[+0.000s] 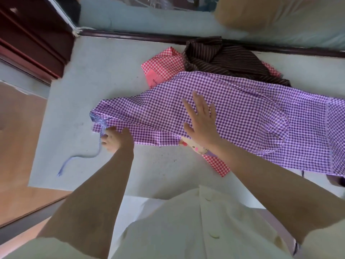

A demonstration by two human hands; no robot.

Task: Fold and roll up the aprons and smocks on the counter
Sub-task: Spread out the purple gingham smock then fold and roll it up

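Purple smock (242, 109), corner in L hand (114, 139)

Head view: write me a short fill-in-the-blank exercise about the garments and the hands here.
The right hand lies flat on the near checked garment, coloured ____. The left hand grips its corner; the loose tie trails toward the person's ____ side. The dark striped garment lies on the far checked garment, coloured ____.
Missing: purple; left; red.
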